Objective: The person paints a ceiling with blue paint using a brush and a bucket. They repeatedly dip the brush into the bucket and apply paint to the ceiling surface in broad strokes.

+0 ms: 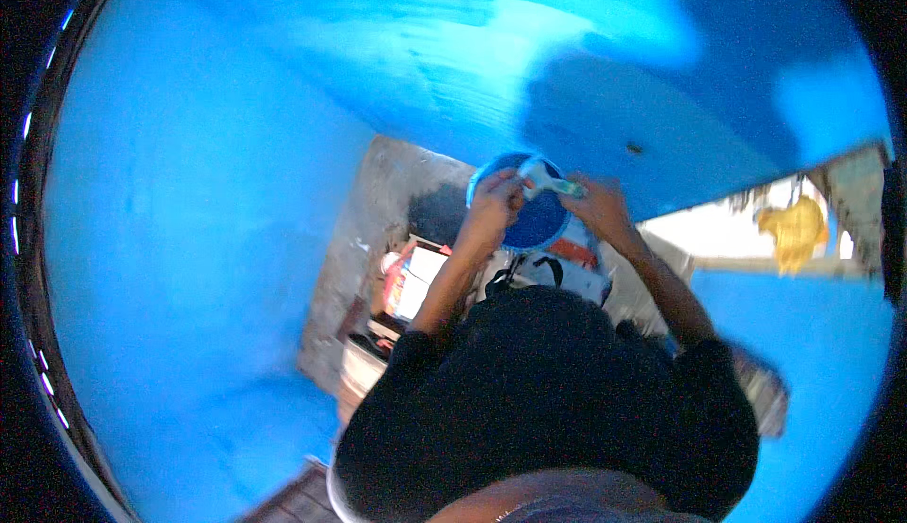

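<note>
A paintbrush (537, 173) with a pale, blue-tinged head lies across the opening of a round bucket (472, 183) of dark blue paint (536, 228). My right hand (597, 209) is closed round the brush's greenish handle, at the bucket's right side. On the left, the fingers of my left hand (496, 204) are curled over the bucket, right beside the brush head. Blur hides whether they pinch the brush or the bucket's rim. Both forearms reach forward from my dark shirt.
Blue-painted walls (208, 173) rise left and ahead, with a darker patch at the upper right. Left of the bucket, red and white containers (406, 282) stand by a grey concrete surface (383, 183). A yellow cloth-like thing (795, 230) hangs in a bright opening to the right.
</note>
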Tool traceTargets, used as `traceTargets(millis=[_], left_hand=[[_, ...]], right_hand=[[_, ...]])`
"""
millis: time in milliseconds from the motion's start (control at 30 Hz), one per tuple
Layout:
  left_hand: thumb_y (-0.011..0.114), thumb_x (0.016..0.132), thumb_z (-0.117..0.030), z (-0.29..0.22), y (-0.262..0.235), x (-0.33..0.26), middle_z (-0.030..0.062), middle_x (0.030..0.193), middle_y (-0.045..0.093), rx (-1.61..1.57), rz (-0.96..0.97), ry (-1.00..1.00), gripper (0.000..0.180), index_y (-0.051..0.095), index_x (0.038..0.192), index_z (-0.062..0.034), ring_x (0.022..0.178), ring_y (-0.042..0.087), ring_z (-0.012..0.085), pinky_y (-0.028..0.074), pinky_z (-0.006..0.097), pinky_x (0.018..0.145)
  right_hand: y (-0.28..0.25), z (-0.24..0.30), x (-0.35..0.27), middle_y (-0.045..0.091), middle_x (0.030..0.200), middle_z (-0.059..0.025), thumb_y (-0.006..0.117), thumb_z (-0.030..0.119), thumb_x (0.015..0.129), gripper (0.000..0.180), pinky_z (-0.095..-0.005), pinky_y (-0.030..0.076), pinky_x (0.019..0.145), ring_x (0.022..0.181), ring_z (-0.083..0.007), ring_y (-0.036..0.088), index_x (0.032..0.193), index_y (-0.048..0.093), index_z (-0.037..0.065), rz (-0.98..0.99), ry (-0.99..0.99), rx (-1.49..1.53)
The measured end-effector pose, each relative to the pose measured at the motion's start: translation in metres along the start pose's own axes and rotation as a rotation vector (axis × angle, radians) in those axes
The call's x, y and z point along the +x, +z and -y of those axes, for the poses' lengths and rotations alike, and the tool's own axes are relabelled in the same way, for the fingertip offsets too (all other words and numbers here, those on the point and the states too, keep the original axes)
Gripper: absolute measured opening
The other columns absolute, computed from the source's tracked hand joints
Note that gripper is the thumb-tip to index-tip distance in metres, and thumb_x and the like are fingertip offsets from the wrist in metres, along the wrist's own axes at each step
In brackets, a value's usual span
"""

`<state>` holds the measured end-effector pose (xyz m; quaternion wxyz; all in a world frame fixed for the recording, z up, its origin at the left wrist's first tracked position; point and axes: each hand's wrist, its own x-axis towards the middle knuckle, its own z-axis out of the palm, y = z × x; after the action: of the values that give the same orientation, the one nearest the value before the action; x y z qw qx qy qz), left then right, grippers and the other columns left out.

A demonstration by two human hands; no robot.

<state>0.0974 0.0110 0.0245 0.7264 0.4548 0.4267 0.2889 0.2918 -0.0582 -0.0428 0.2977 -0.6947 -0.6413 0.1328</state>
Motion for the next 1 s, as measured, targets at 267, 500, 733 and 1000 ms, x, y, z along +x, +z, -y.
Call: traceTargets(millis=[267, 500, 733, 1000], left_hand=[[0.046, 0.091, -0.016, 0.004, -0.005, -0.014, -0.0061, 0.057, 0.034, -0.042, -0.011, -0.047, 0.015, 0.056, 0.086, -0.0064, 0.044, 0.027, 0.0038, 0.019, 0.021, 0.039], [0.045, 0.092, -0.015, 0.004, -0.010, -0.010, -0.0063, 0.056, 0.032, -0.038, 0.007, -0.045, 0.015, 0.056, 0.086, -0.0062, 0.044, 0.025, 0.0035, 0.017, 0.021, 0.038], [0.044, 0.093, -0.015, -0.002, 0.003, 0.004, -0.0068, 0.056, 0.032, 0.017, 0.069, 0.083, 0.017, 0.057, 0.088, -0.0059, 0.044, 0.024, 0.0036, 0.017, 0.022, 0.039], [0.044, 0.092, -0.015, -0.005, 0.003, 0.002, -0.0064, 0.056, 0.033, -0.002, 0.010, 0.007, 0.016, 0.057, 0.087, -0.0062, 0.044, 0.026, 0.0039, 0.018, 0.021, 0.039]], right_hand=[[0.006, 0.032, -0.005, 0.060, 0.065, -0.0179, 0.060, 0.034, 0.080, 0.033, -0.0469, 0.047, 0.059, 0.063, -0.0353, 0.060, 0.074, 0.061, 0.002, 0.062, -0.036, -0.177], [0.000, 0.043, -0.014, 0.060, 0.064, -0.0183, 0.058, 0.029, 0.083, 0.029, -0.0470, 0.048, 0.058, 0.058, -0.0351, 0.060, 0.075, 0.063, 0.002, -0.015, 0.050, -0.117], [-0.020, 0.045, -0.007, 0.062, 0.068, -0.0191, 0.061, 0.031, 0.081, 0.032, -0.0453, 0.046, 0.060, 0.058, -0.0342, 0.061, 0.076, 0.066, 0.001, 0.246, 0.072, 0.128], [-0.021, 0.037, -0.002, 0.062, 0.068, -0.0172, 0.061, 0.026, 0.080, 0.023, -0.0441, 0.047, 0.058, 0.060, -0.0341, 0.061, 0.088, 0.065, 0.004, 0.186, 0.037, 0.181]])
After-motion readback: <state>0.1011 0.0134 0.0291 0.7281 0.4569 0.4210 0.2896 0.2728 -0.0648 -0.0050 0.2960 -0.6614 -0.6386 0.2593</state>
